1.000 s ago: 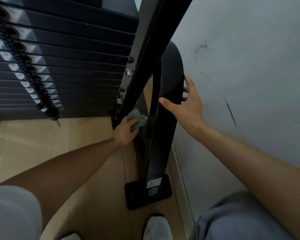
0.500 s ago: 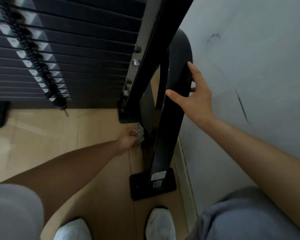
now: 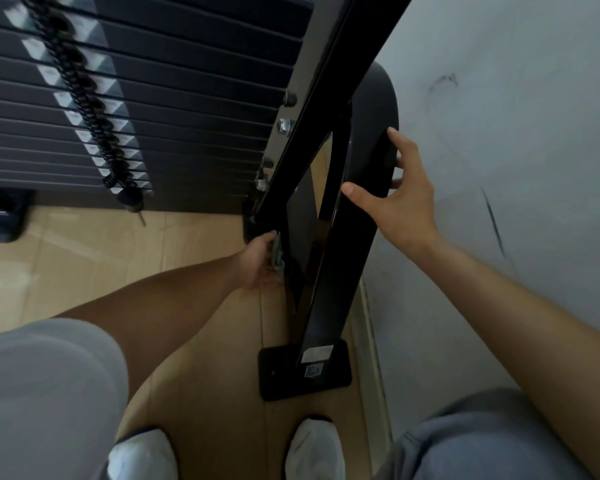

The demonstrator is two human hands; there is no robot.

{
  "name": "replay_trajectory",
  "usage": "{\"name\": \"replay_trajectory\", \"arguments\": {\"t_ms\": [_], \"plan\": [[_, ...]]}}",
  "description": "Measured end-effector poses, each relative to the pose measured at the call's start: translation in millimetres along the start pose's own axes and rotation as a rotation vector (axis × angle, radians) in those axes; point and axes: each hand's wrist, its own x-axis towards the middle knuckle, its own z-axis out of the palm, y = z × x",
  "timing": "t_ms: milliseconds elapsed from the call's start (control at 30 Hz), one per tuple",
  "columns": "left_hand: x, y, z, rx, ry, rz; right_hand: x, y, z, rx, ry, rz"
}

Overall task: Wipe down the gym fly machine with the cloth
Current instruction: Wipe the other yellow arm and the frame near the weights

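The fly machine's black frame leg (image 3: 340, 258) runs down to a flat foot plate (image 3: 278, 372) on the floor. My left hand (image 3: 258, 259) holds a small grey-green cloth (image 3: 277, 255) against the inner side of the lower frame, close to the floor. Most of the cloth is hidden between hand and frame. My right hand (image 3: 399, 199) grips the curved upper part of the leg, thumb on the near face and fingers wrapped over the far edge.
The black weight stack (image 3: 174, 109) with its coiled pin cord (image 3: 84, 95) fills the upper left. A grey wall (image 3: 499, 168) and its skirting lie directly right of the frame. My two white shoes (image 3: 314, 448) stand on the wooden floor (image 3: 94, 258) below.
My left hand has slid the cloth down the frame from mid height to near the floor. My right hand has stayed on the curved leg.
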Motion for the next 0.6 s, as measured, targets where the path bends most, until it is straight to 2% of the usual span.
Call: {"name": "replay_trajectory", "arguments": {"t_ms": [267, 500, 600], "plan": [[2.7, -28.3, -10.6, 0.139, -0.087, -0.205, 0.7, 3.0, 1.2, -0.003, 0.004, -0.009], [5.4, -0.7, -3.9, 0.022, 0.029, -0.048, 2.2, 6.2, 1.8, -0.003, -0.009, -0.011], [1.0, -6.2, -2.3, 0.058, 0.004, -0.100, 2.1, 5.8, 1.5, -0.003, -0.011, -0.003]]}}
